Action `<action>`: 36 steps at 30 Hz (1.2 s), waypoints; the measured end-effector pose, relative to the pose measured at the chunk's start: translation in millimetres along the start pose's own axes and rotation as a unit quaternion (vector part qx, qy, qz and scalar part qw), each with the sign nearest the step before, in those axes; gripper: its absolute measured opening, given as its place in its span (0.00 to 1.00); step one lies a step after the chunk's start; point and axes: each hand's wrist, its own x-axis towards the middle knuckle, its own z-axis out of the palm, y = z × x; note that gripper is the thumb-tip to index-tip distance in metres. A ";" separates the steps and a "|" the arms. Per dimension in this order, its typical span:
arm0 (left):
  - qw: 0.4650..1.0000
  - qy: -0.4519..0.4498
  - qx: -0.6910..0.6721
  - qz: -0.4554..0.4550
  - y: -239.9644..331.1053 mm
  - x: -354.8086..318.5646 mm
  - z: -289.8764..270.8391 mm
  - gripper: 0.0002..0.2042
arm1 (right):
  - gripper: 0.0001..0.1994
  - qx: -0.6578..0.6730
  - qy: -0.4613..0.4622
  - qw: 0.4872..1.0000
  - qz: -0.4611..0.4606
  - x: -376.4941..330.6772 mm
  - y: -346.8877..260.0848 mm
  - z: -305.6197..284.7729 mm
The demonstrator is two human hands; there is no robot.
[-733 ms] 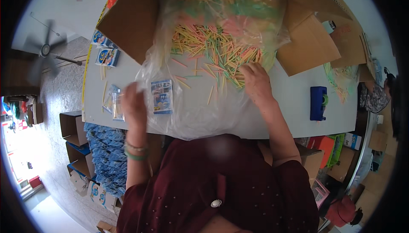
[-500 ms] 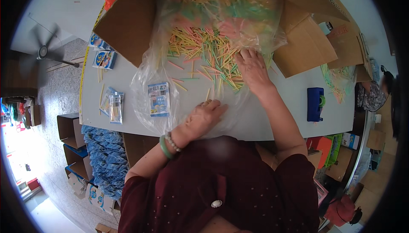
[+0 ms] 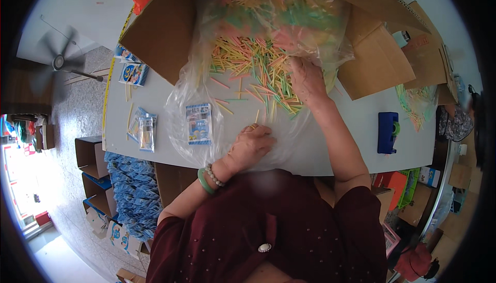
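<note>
A spread of thin pink, yellow and green sticks (image 3: 243, 58) spills from a large clear plastic bag (image 3: 338, 40) onto the table. My right hand (image 3: 308, 82) is at the right side of this spread, its fingers curled in toward the sticks. Its fingertips are partly hidden, so what they grip does not show. Nearer to me, my left hand (image 3: 251, 146) rests on the bag's clear edge with its fingers bent inward. A few loose sticks lie just beyond it; anything inside its fingers is hidden. Left of that hand, a blue-and-white packet (image 3: 199, 124) lies flat.
An open cardboard box (image 3: 160, 35) surrounds the bag at the back. More small packets (image 3: 147, 133) lie at the table's left, and a blue tape dispenser (image 3: 386, 133) stands at the right. Below the left edge sits a heap of blue packets (image 3: 132, 195). A fan (image 3: 58, 63) is far left.
My right hand has turned at the pile, and its fingers have gone from spread to curled. My left hand stays almost in place. The whole view has shifted slightly.
</note>
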 end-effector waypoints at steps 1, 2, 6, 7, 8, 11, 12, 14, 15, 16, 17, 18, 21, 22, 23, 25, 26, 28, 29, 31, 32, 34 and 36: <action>0.997 0.035 -0.065 -0.021 -3.6 -3.5 0.9 0.15 | 0.07 -0.001 0.001 1.000 0.001 0.8 -2.6 0.9; 0.988 0.071 -0.129 -0.043 -5.3 -5.4 -1.0 0.13 | 0.06 0.038 0.092 0.995 -0.010 1.6 -5.8 3.2; 0.969 0.143 -0.185 -0.081 -4.1 -8.8 -29.1 0.11 | 0.05 0.553 0.071 0.821 0.120 -3.5 -45.6 10.3; 0.954 0.210 -0.154 -0.145 6.5 -5.0 -40.4 0.13 | 0.07 0.537 0.048 0.832 0.132 -10.1 -64.9 15.1; 0.931 0.276 -0.121 -0.207 11.5 -2.8 -46.4 0.15 | 0.10 0.521 0.025 0.841 0.143 -17.1 -86.2 21.3; 0.941 0.322 0.047 -0.088 8.9 8.7 -46.0 0.20 | 0.10 0.555 0.055 0.830 -0.014 -47.8 -115.6 77.1; 0.952 0.287 -0.009 -0.110 7.3 7.8 -42.8 0.21 | 0.09 0.514 0.052 0.856 -0.019 -55.0 -125.4 81.9; 0.956 0.268 0.003 -0.120 -3.0 2.4 -34.6 0.21 | 0.09 0.475 0.045 0.878 -0.026 -59.2 -131.9 85.2; 0.960 0.249 0.013 -0.130 -7.1 -1.1 -32.7 0.21 | 0.09 0.458 0.043 0.887 -0.034 -59.2 -131.2 83.4; 0.960 0.247 0.004 -0.134 -10.1 -2.5 -30.8 0.21 | 0.10 0.441 0.041 0.896 -0.044 -59.0 -130.8 81.0; 0.958 0.248 0.008 -0.141 -10.0 -1.0 -31.0 0.21 | 0.10 0.446 0.037 0.893 -0.045 -57.9 -132.2 74.5; 0.955 0.260 0.004 -0.141 -10.0 0.7 -30.6 0.21 | 0.10 0.458 0.009 0.889 -0.012 -55.9 -133.4 67.2; 0.947 0.272 -0.020 -0.168 -6.4 2.0 -32.2 0.21 | 0.11 0.482 -0.034 0.875 0.043 -57.6 -130.9 71.3; 0.949 0.226 0.100 -0.195 -4.0 2.2 -32.8 0.21 | 0.11 0.490 -0.043 0.868 0.070 -58.2 -130.4 73.9; 0.935 0.173 0.218 -0.218 -1.8 1.7 -33.5 0.22 | 0.11 0.495 -0.047 0.865 0.066 -58.0 -132.0 74.0; 0.931 0.161 0.224 -0.238 6.3 -1.2 -41.2 0.23 | 0.08 0.433 0.006 0.901 0.023 -56.6 -134.8 71.8; 0.931 0.160 0.245 -0.217 14.5 -3.4 -50.4 0.22 | 0.08 0.438 0.006 0.899 0.021 -55.8 -131.7 71.9; 0.929 0.158 0.270 -0.197 16.3 -15.3 -61.2 0.21 | 0.05 0.262 0.100 0.956 -0.082 -53.6 -122.8 71.5; 0.911 0.191 0.261 -0.257 12.1 -27.1 -65.7 0.20 | 0.05 0.265 0.101 0.955 -0.084 -53.3 -123.1 68.7; 0.849 0.279 0.299 -0.335 -0.9 -37.7 -71.7 0.16 | 0.06 0.264 0.094 0.957 -0.076 -52.0 -124.5 62.6; 0.824 0.284 0.315 -0.377 -11.6 -42.4 -70.8 0.16 | 0.06 0.264 0.094 0.957 -0.076 -53.6 -125.5 62.6; 0.794 0.290 0.330 -0.419 -27.9 -50.1 -68.0 0.16 | 0.08 0.360 0.080 0.927 -0.074 -56.1 -128.1 64.7; 0.790 0.297 0.296 -0.447 -34.8 -51.7 -67.7 0.19 | 0.08 0.428 0.050 0.902 -0.017 -59.2 -129.1 69.5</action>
